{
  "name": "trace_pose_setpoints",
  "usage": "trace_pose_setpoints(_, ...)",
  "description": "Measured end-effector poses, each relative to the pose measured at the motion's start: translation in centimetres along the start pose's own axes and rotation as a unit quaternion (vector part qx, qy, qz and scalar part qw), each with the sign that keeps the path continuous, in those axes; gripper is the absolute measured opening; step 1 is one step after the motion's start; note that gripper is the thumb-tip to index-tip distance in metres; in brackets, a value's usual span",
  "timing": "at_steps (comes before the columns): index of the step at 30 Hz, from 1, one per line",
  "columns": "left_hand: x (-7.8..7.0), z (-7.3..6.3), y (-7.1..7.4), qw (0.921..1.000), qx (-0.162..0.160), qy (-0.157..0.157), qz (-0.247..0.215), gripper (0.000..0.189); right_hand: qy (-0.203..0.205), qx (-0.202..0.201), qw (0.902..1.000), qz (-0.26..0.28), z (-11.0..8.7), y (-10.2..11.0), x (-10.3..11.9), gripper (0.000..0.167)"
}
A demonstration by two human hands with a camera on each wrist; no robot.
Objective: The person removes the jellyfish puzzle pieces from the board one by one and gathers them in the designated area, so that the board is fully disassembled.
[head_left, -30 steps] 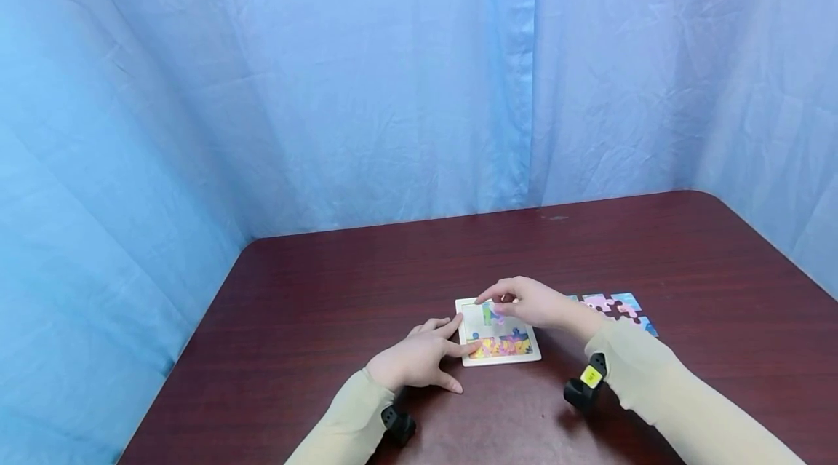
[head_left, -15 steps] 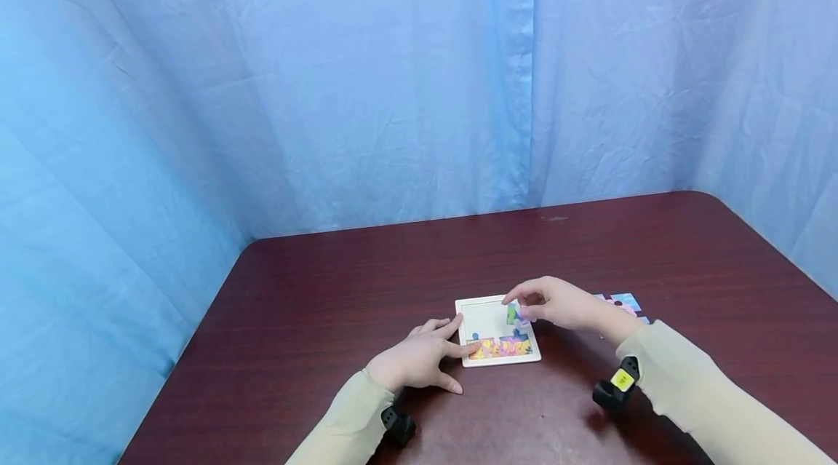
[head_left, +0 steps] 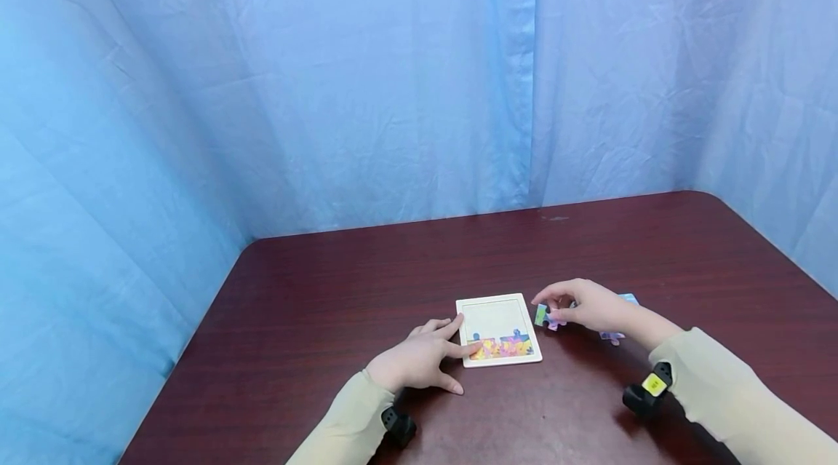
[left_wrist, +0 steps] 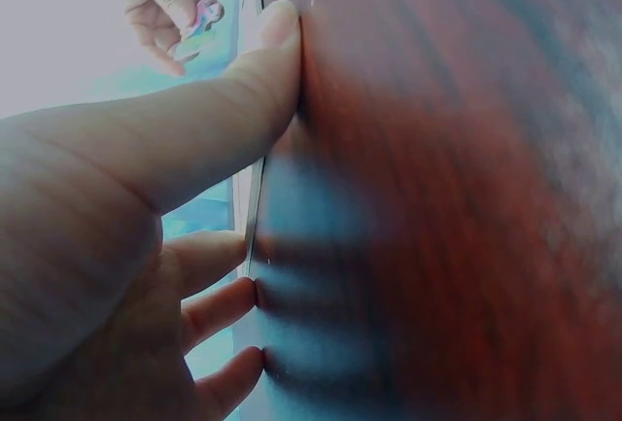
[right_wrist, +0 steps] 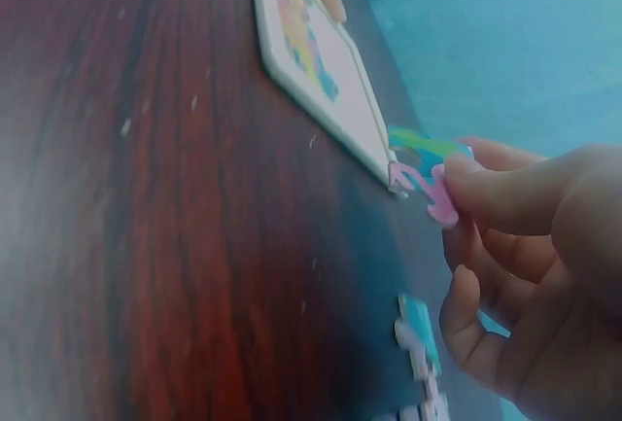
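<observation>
A white puzzle frame lies on the dark red table, with joined yellow, pink and blue pieces along its near side. My left hand rests at its left edge, fingers spread, one fingertip on the pieces. Just right of the frame, my right hand pinches a green, blue and pink puzzle piece between thumb and fingers. The right wrist view shows this puzzle piece held near the frame's corner. In the left wrist view the left thumb touches the tabletop.
More loose puzzle pieces lie right of the frame, partly hidden behind my right hand; some of these pieces also show in the right wrist view. Blue curtains hang behind the wooden table.
My right hand has moved right with the pinched puzzle piece, from over the frame to beside it, and now covers more of the loose pieces. The left hand has stayed put.
</observation>
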State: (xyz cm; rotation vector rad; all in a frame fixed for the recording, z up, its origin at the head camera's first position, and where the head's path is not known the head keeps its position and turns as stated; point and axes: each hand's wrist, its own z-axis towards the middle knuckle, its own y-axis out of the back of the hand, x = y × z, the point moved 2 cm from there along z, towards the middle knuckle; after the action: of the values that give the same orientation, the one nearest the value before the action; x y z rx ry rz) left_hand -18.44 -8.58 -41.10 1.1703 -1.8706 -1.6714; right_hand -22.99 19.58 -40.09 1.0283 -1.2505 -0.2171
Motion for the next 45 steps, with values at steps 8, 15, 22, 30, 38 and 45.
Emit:
trace_pose_setpoints(8, 0.1, 0.1, -0.2, 1.0000, 0.003, 0.001, 0.000, 0.067, 0.000, -0.012, 0.9995, -0.030, -1.3, 0.8, -1.3, 0.021)
trace_pose_setpoints(15, 0.0, 0.0, 0.0, 1.0000, 0.002, 0.001, 0.004, 0.067, -0.003, 0.022, 0.9994, -0.028, -2.2, 1.1, -2.0, 0.021)
trace_pose_setpoints(22, 0.0, -0.1, 0.1, 1.0000, 0.002, 0.000, 0.002, 0.067, 0.006, 0.028, 0.9984, -0.048, -2.6, 1.1, -2.1, 0.019)
trace_pose_setpoints(30, 0.1, 0.0, -0.1, 1.0000, 0.001, 0.000, 0.002, 0.067, 0.023, 0.023, 0.9972, -0.067, -2.7, 1.2, -2.2, 0.020)
trace_pose_setpoints(38, 0.0, -0.2, -0.2, 1.0000, 0.000, 0.002, -0.001, 0.066, 0.041, 0.025, 0.9942, -0.096, -2.5, 1.3, -2.6, 0.021)
trace_pose_setpoints(45, -0.1, -0.2, 0.0, 1.0000, -0.001, -0.004, -0.001, 0.066, 0.017, 0.034, 0.9952, -0.090, -2.4, 1.3, -2.2, 0.022)
